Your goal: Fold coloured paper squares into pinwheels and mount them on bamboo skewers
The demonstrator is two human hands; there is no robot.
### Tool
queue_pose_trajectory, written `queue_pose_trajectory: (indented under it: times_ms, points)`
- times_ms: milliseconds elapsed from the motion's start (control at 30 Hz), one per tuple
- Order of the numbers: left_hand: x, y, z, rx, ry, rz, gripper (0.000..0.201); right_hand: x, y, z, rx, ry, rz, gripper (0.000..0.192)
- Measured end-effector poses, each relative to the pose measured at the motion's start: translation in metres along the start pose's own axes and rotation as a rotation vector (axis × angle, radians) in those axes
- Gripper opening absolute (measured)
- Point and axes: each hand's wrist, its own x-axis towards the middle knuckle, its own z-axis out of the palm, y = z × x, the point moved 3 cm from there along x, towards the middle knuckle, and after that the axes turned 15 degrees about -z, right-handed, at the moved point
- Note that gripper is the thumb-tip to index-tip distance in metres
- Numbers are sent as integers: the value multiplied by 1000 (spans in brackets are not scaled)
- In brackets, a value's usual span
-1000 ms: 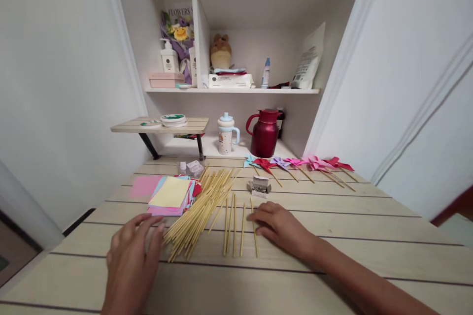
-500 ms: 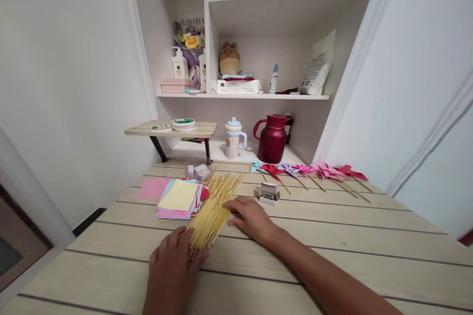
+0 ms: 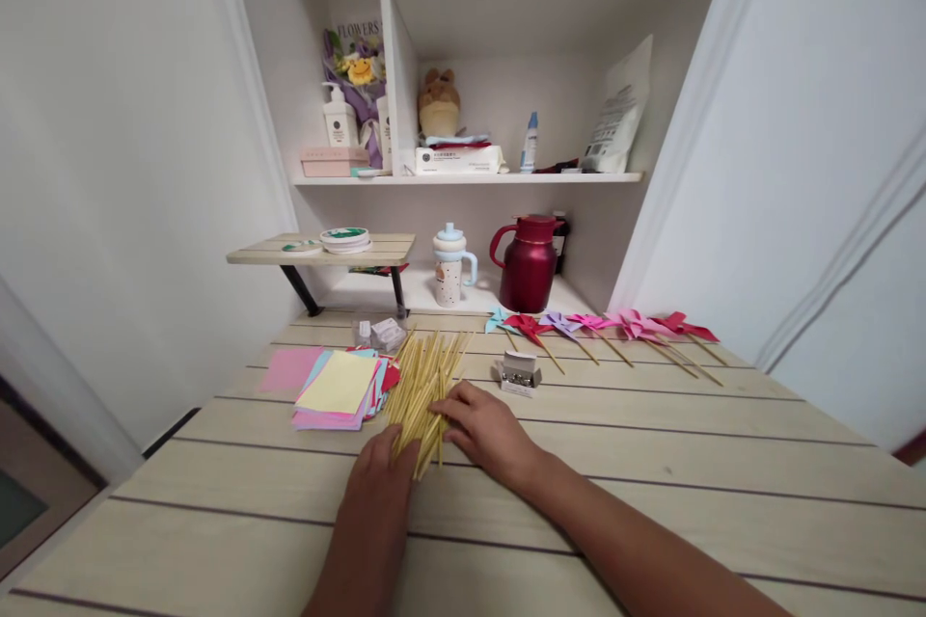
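A loose pile of thin wooden sticks (image 3: 426, 371) lies on the table between my two hands, pointing away from me. My left hand (image 3: 380, 477) is closed around the near ends, its thumb on the right side of the pile. From the right, my right hand (image 3: 492, 429) reaches in with bent fingers on the sticks' right edge; one stick there stands at a different angle from the others. Left of the pile is a stack of coloured paper squares (image 3: 339, 384), a yellow one on top. A small open box of metal pins (image 3: 519, 374) sits beyond my right hand.
Finished paper pinwheels on sticks (image 3: 560, 328) lie in a row at the back right. Clear plastic boxes (image 3: 383, 333) are behind the paper. A small raised stand (image 3: 253, 253), a cup (image 3: 449, 270) and a red jug (image 3: 530, 268) line the back.
My left hand has moved right and forward, closing on the near ends of the sticks. The pile has become narrower at its near end. The view has shifted slightly.
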Motion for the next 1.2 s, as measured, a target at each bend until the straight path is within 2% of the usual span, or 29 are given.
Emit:
queue_pose_trajectory:
  times_ms: [167,333,500,600,667,733,833,933,1033,1100,1200]
  points:
    - [3,-11,-1,13,187,61,48,14,-8,13,-99,-32,-28,30]
    - [-3,-26,-2,6,219,28,48,20,-14,16,-136,-24,-18,39]
    - [-21,-61,-6,30,352,-92,41,9,-13,9,-108,5,-4,52]
    - [-35,-80,-4,81,322,-127,43,0,-11,4,-56,54,17,59]
    - [-44,-85,-1,127,255,-157,42,-5,-8,1,-30,73,57,61]
    - [-50,-82,3,167,143,-160,45,-8,-5,-1,-27,65,111,61]
    - [-52,-67,8,207,13,-136,53,-8,-3,-1,-29,47,153,54]
    - [-46,-46,2,238,19,-178,55,-7,-6,2,-22,36,132,46]
    - [-39,-28,-7,226,-9,-143,53,-6,-9,5,-14,33,99,43]
    - [-37,-24,-13,220,-5,-146,49,-7,-10,5,-4,46,86,45]
    - [-39,-33,-17,177,44,-177,43,-9,-5,3,17,88,85,51]
